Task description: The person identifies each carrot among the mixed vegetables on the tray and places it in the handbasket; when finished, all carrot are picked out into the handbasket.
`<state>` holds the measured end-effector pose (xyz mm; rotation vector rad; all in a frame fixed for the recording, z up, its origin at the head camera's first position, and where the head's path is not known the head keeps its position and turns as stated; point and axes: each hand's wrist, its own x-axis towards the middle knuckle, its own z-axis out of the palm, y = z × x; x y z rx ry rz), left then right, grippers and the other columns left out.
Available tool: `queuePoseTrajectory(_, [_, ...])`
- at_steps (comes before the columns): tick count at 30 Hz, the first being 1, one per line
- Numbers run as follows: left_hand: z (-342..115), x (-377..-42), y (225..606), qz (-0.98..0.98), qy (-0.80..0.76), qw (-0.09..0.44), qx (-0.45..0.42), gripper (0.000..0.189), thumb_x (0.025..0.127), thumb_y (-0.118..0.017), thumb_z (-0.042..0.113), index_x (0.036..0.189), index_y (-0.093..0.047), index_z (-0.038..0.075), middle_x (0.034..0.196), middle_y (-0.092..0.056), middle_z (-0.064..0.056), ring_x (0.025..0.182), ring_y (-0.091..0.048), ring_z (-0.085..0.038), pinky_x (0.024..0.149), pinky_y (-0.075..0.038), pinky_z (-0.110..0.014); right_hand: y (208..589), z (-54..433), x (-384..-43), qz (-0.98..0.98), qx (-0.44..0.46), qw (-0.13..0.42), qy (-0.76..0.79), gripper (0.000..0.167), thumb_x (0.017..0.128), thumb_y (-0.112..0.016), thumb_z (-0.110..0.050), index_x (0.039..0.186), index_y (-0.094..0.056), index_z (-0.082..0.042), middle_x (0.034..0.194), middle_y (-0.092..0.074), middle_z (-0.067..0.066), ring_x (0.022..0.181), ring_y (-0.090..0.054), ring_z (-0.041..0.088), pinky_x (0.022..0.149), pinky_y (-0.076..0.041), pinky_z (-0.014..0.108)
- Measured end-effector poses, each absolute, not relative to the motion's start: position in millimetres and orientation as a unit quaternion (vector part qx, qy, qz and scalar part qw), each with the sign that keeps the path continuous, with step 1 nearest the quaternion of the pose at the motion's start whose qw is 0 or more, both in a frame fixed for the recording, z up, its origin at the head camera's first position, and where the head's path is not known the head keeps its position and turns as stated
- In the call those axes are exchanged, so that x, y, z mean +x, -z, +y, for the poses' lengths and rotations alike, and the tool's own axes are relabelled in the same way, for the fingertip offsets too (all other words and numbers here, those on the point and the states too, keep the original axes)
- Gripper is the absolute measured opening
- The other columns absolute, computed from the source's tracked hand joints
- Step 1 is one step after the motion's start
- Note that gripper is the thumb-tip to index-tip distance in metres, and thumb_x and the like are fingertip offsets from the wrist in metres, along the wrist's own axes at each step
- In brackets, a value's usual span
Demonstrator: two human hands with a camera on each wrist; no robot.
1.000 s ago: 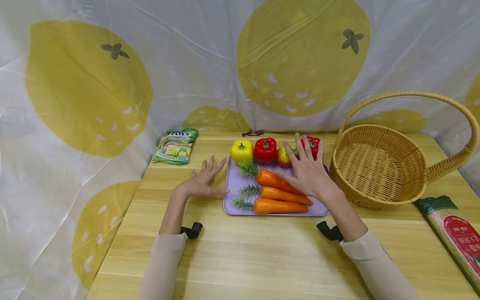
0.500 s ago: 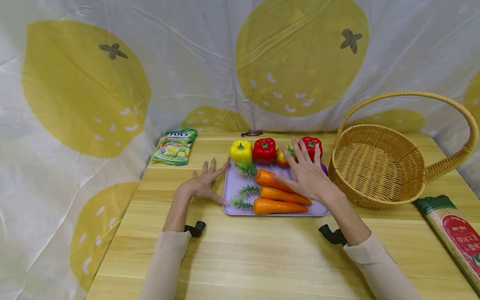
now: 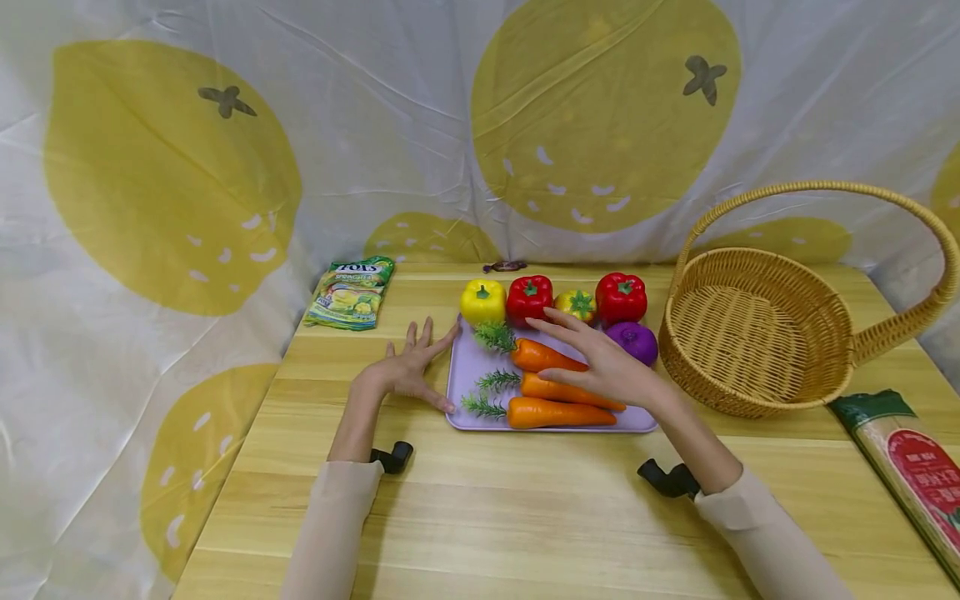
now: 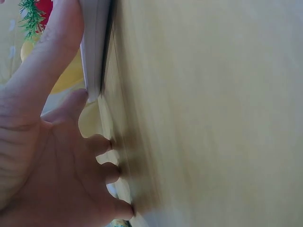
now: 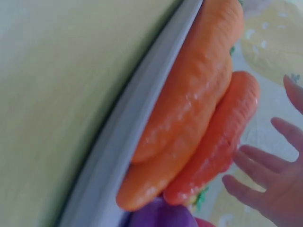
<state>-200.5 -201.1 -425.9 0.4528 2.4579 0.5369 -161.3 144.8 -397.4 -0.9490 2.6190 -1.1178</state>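
A lilac tray holds three orange carrots with green tops. Along its far side are a yellow bell pepper, a red bell pepper, a smaller yellow-red pepper and another red bell pepper. A purple onion-like vegetable lies at the tray's right side. With fingers spread, my left hand touches the tray's left edge; in the left wrist view, its other fingertips rest on the table. My right hand hovers over the carrots, fingers extended and holding nothing, partly hiding the upper two.
Right of the tray stands a wicker basket with a tall arched handle. A long noodle-like packet lies at the right edge. A green candy bag is at the back left, and a small wrapped sweet lies behind the peppers.
My right hand has turned and drawn its fingers left, off the peppers, so the purple vegetable shows fully. My left hand's thumb has shifted down along the tray edge.
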Motion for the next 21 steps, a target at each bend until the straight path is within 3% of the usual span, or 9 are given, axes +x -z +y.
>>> queuePoseTrajectory(2, [-202, -201, 426, 0.921, -0.199, 0.289, 0.169, 0.133, 0.074, -0.091, 0.048, 0.167, 0.001, 0.030, 0.168, 0.028, -0.022, 0.154, 0.030, -0.047, 0.116, 0.013, -0.080, 399, 142, -162, 0.862, -0.315, 0.071, 0.390, 0.066, 0.097, -0.074, -0.030, 0.157, -0.046, -0.021, 0.167, -0.034, 0.016, 0.152, -0.037, 0.042, 0.117, -0.036, 0.068])
queuePoseTrajectory(7, [-201, -201, 426, 0.921, -0.195, 0.291, 0.168, 0.133, 0.075, -0.091, 0.049, 0.167, 0.002, 0.030, 0.168, 0.029, -0.022, 0.154, 0.031, -0.046, 0.116, 0.014, -0.080, 403, 136, -165, 0.855, -0.297, 0.073, 0.418, 0.057, 0.096, -0.076, -0.021, 0.150, -0.057, -0.018, 0.154, -0.051, 0.014, 0.143, -0.050, 0.038, 0.114, -0.045, 0.060])
queuePoseTrajectory(21, [-202, -203, 429, 0.918, -0.202, 0.297, 0.170, 0.136, 0.073, -0.091, 0.052, 0.167, 0.005, 0.032, 0.168, 0.030, -0.020, 0.154, 0.033, -0.045, 0.117, 0.015, -0.079, 410, 131, -170, 0.850, -0.254, 0.096, 0.452, 0.049, 0.093, -0.077, -0.012, 0.141, -0.066, -0.016, 0.140, -0.066, 0.013, 0.129, -0.061, 0.033, 0.104, -0.054, 0.051])
